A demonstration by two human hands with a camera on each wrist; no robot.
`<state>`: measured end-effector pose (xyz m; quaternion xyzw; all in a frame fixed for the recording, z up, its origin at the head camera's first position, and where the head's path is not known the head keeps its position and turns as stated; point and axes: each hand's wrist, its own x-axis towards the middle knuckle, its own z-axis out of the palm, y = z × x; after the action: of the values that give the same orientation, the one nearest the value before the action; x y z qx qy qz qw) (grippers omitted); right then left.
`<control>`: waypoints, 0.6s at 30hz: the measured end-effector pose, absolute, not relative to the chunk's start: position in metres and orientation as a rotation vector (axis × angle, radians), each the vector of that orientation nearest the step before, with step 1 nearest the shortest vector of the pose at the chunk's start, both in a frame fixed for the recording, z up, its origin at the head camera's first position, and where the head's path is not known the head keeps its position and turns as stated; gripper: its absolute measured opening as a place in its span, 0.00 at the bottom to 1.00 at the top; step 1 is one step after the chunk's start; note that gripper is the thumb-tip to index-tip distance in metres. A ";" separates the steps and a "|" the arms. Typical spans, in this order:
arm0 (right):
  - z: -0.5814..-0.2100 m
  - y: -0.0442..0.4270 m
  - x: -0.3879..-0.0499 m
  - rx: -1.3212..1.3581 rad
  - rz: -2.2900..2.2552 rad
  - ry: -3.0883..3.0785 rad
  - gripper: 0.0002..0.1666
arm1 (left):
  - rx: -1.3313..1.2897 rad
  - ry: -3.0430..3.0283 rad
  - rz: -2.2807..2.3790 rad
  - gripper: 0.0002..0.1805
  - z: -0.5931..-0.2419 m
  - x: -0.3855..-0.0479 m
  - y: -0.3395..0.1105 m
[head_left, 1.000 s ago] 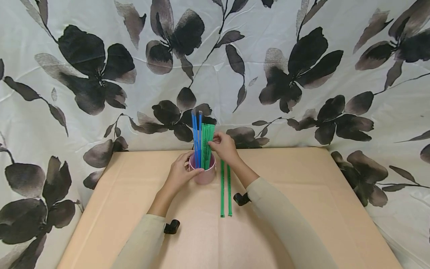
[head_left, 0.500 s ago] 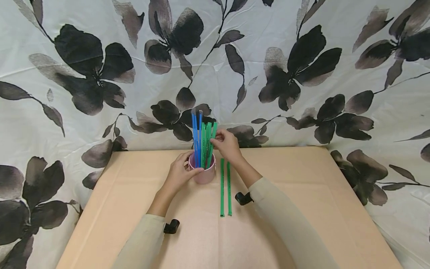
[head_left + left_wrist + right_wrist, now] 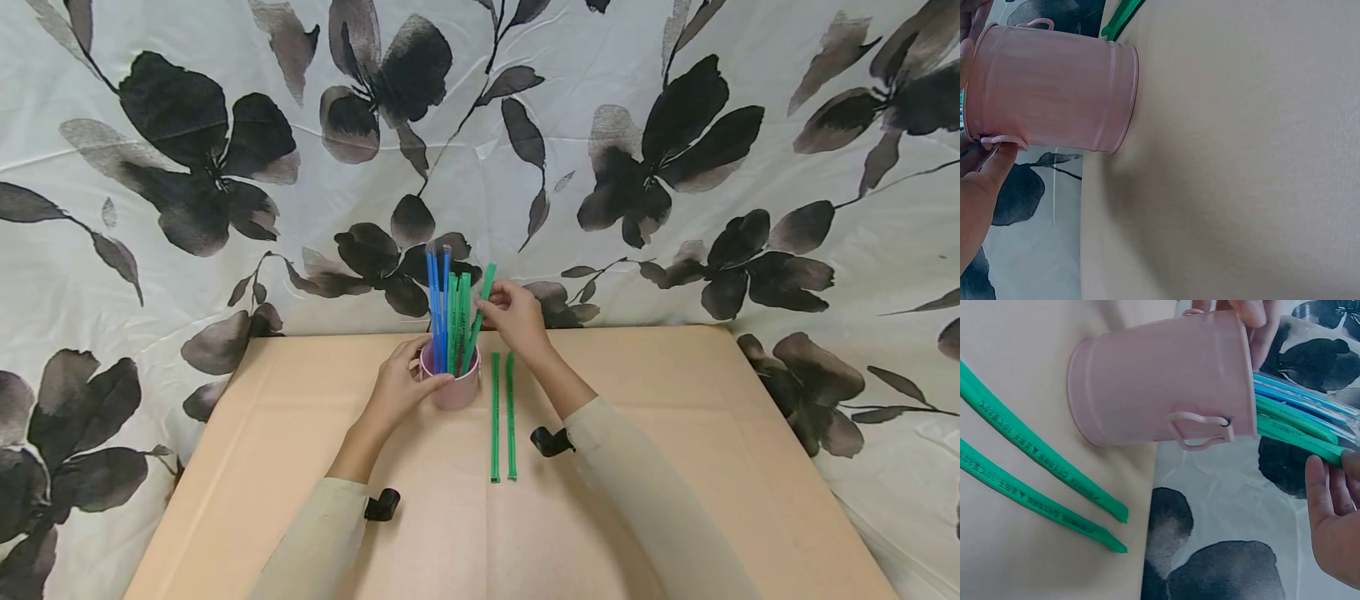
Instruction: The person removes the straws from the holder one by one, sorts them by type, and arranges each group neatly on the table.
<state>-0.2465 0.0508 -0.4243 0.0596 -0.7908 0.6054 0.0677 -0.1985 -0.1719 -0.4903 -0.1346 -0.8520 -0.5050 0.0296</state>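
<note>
A small pink bucket point(image 3: 456, 395) with two little side handles stands upright near the table's far edge. My left hand point(image 3: 397, 387) grips it from the left, thumb along the near rim; in the left wrist view, a finger lies by the handle point(image 3: 1005, 140). Several blue straws point(image 3: 434, 304) in clear wrapping and several green wrapped straws point(image 3: 457, 321) stand inside. With thumb and fingertips, my right hand point(image 3: 519, 317) pinches one green wrapped straw point(image 3: 487, 281), tilted right, its lower end inside the bucket. Printed lettering shows on the green wrappers point(image 3: 1041, 450) in the right wrist view.
Two green wrapped straws point(image 3: 495, 421) lie side by side on the table point(image 3: 300, 433), right of the bucket. Behind the table hangs a white cloth point(image 3: 525, 208) with dark flowers. Black wrist cameras point(image 3: 382, 505) sit at both cuffs.
My right hand has drawn one green straw away from the bunch, up and to the right, so that it leans apart. My left hand and the bucket have stayed in place.
</note>
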 end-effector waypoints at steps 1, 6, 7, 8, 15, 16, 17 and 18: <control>-0.423 0.052 -0.246 0.185 1.830 -2.372 0.13 | -0.419 -2.626 -1.555 0.44 -0.490 -0.199 -0.172; -0.415 0.059 -0.246 0.246 1.812 -2.320 0.13 | -0.420 -2.615 -1.565 0.44 -0.490 -0.199 -0.171; -0.414 0.060 -0.246 0.260 1.804 -2.309 0.13 | -0.422 -2.613 -1.570 0.44 -0.490 -0.199 -0.171; -0.412 0.062 -0.245 0.276 1.800 -2.299 0.13 | -0.420 -2.611 -1.576 0.43 -0.490 -0.199 -0.171; -0.401 0.071 -0.242 0.357 1.900 -2.213 0.15 | -0.415 -2.609 -1.607 0.44 -0.491 -0.199 -0.171; -0.399 0.073 -0.241 0.370 1.913 -2.200 0.16 | -0.411 -2.609 -1.609 0.44 -0.491 -0.199 -0.171; -0.397 0.074 -0.241 0.381 1.924 -2.187 0.16 | -0.410 -2.609 -1.610 0.44 -0.491 -0.199 -0.171; -0.395 0.075 -0.241 0.394 1.934 -2.173 0.17 | -0.407 -2.609 -1.611 0.44 -0.492 -0.199 -0.171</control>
<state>-0.2407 0.0748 -0.3955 0.1335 -0.7364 0.6553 0.1027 -0.1989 -0.1713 -0.4916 -0.1314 -0.8433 -0.5206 0.0240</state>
